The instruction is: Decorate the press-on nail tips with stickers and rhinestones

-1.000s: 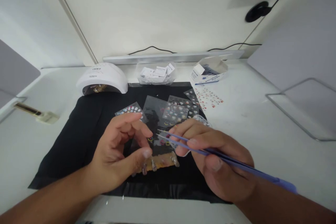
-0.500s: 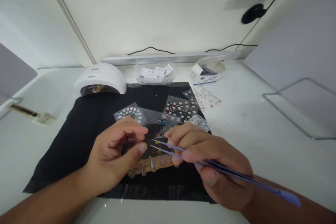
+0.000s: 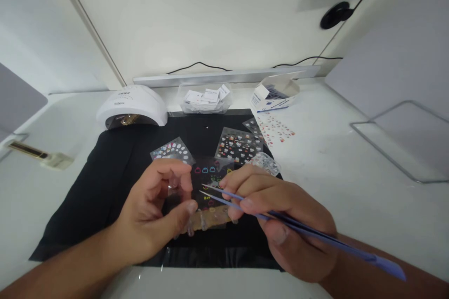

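Observation:
Blue tweezers (image 3: 287, 222) lie in my right hand (image 3: 298, 224), which is closed around them. Their two fine tips are slightly apart and point left over a clear sticker sheet (image 3: 221, 168) with small coloured outline figures. My left hand (image 3: 154, 210) curls at the sheet's left side, thumb and forefinger bent around that edge; the exact contact is partly hidden. Just below the sheet is a tan stick (image 3: 213, 217) with several glossy nail tips (image 3: 202, 220) along it. My hands cover parts of both.
A black mat (image 3: 115, 187) covers the white table. Farther back stand a white nail lamp (image 3: 131, 100), a clear tub of white packets (image 3: 206, 98) and an open carton (image 3: 273, 96). More sticker sheets (image 3: 238, 145) lie beyond my hands. A polish bottle (image 3: 58, 160) is at left.
The clear sticker sheet has shifted left and slightly nearer, closer into my left hand. My left fingers have curled in a little; the tweezers stay almost in place.

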The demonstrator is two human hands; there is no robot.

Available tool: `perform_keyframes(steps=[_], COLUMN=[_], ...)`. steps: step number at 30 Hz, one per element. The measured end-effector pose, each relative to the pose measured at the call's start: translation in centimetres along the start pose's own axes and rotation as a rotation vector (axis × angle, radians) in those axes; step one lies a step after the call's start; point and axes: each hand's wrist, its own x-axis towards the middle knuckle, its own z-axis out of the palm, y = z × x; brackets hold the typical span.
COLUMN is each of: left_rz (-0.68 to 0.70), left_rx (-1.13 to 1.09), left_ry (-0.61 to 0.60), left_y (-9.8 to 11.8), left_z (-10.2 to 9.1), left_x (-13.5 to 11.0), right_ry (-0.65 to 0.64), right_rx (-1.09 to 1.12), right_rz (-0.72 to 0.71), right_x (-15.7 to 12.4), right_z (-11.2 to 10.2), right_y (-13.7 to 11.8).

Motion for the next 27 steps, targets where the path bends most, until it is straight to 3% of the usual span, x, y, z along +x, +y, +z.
perform_keyframes(steps=[8,18,27], left_rz=[0.046,0.082,0.004], left_rx=[0.055,0.135,0.139], left_ry=[0.011,0.091,0.113], left_y=[-0.20,0.26,0.64], left_z=[-0.16,-0.49,-0.48], left_x=[0.47,0.54,0.42], right_ry=[0.076,0.073,0.062], right_rx=[0.061,0.057,0.110], right_rz=[-0.004,-0.038,0.097], right_x=[-0.32,-0.30,-0.55], right_z=[0.42,-0.38,0.45], right_y=[0.27,-0.03,-0.04])
